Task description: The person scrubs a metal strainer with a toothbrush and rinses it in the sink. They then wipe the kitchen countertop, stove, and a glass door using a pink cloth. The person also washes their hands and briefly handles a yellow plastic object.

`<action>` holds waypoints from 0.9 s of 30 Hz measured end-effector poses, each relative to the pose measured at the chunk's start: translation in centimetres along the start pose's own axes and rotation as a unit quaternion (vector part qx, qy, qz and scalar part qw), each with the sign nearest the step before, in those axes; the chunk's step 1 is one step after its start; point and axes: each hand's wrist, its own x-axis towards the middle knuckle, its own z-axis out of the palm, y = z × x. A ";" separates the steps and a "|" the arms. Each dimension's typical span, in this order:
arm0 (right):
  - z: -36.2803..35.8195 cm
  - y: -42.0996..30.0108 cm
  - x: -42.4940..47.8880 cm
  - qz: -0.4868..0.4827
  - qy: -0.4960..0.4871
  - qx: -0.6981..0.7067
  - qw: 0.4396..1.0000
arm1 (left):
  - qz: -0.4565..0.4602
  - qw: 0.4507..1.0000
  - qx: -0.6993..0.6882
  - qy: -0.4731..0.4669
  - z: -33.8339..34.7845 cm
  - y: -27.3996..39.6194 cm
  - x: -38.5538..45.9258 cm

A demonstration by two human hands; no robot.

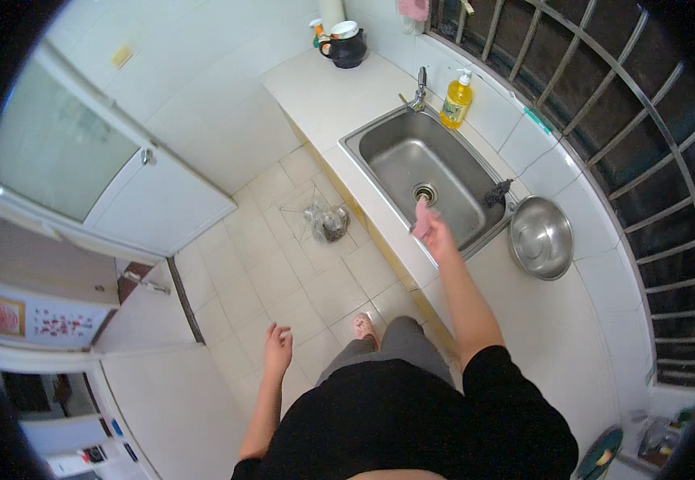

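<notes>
My right hand is over the near rim of the stainless steel sink, its fingers closed on a pink cloth. The cloth is slightly blurred and hangs close to the drain in the view; whether it touches the sink, I cannot tell. Out to the left, my left hand is in the air above the tiled floor, fingers apart and nothing in them. A dark mesh scourer lies at the sink's right end. Behind the basin stand a metal faucet and a pump bottle of yellow liquid.
A steel bowl sits on the white counter right of the sink. At the far end is a black pot. Plastic bags lie on the floor. Metal bars cover the window; a white door stands left.
</notes>
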 end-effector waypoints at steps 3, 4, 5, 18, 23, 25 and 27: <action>0.3 -3.4 3.3 0.000 0.016 0.094 0.995 | 0.090 0.995 -0.018 -0.027 -0.7 4.4 11.2; 0.1 -4.3 4.6 -0.008 0.001 0.104 0.995 | 0.123 0.992 -0.015 -0.040 -0.9 7.5 14.2; 0.4 -4.8 6.0 -0.013 -0.017 0.114 0.993 | 0.162 0.985 -0.029 -0.050 -1.0 9.9 17.2; -0.1 -4.4 24.3 0.108 -0.006 -0.001 0.994 | 0.435 0.880 0.097 -0.163 8.4 30.7 45.6; 5.9 -7.0 25.6 0.038 0.017 -0.132 0.990 | 0.400 0.893 0.094 -0.183 13.6 37.5 54.2; 6.3 -8.4 27.5 0.010 0.061 -0.139 0.988 | 0.424 0.886 0.085 -0.169 16.5 41.7 57.4; 6.7 -8.6 29.3 0.002 0.112 -0.106 0.988 | 0.489 0.858 0.100 -0.121 19.7 44.4 60.9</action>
